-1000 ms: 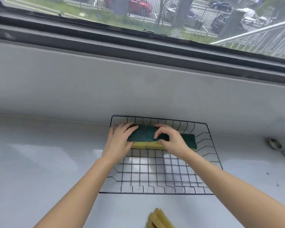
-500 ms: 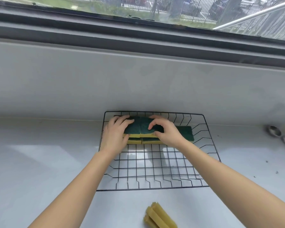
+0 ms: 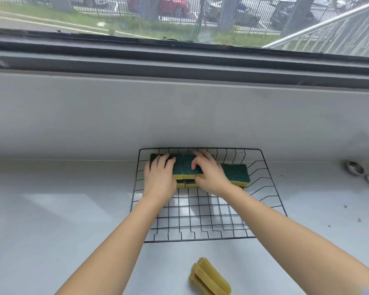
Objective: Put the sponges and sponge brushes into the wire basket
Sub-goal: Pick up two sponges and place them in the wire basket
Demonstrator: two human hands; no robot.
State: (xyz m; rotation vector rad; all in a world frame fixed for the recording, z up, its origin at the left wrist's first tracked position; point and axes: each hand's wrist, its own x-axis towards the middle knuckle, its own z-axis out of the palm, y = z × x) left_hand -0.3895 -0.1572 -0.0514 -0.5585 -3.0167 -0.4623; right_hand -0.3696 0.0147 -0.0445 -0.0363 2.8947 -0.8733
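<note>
A black wire basket (image 3: pixel 264 196) sits on the white counter against the back wall. Several green-topped yellow sponges lie along its far side. My left hand (image 3: pixel 159 179) and my right hand (image 3: pixel 209 177) both rest on a stacked pair of sponges (image 3: pixel 184 168) at the basket's back left, fingers curled over the green tops. Another sponge (image 3: pixel 235 172) lies free just to the right of them. A yellow ribbed sponge brush head (image 3: pixel 209 277) lies on the counter in front of the basket, near the bottom edge of view.
The grey wall rises right behind the basket under a dark window frame (image 3: pixel 179 58). Small metal objects (image 3: pixel 355 168) sit on the counter at far right. A few dark specks (image 3: pixel 345 206) dot the counter on the right.
Both hands have pushed the stacked sponges a little further toward the basket's back left corner. The view has tilted slightly, showing more of the sponge brush head.
</note>
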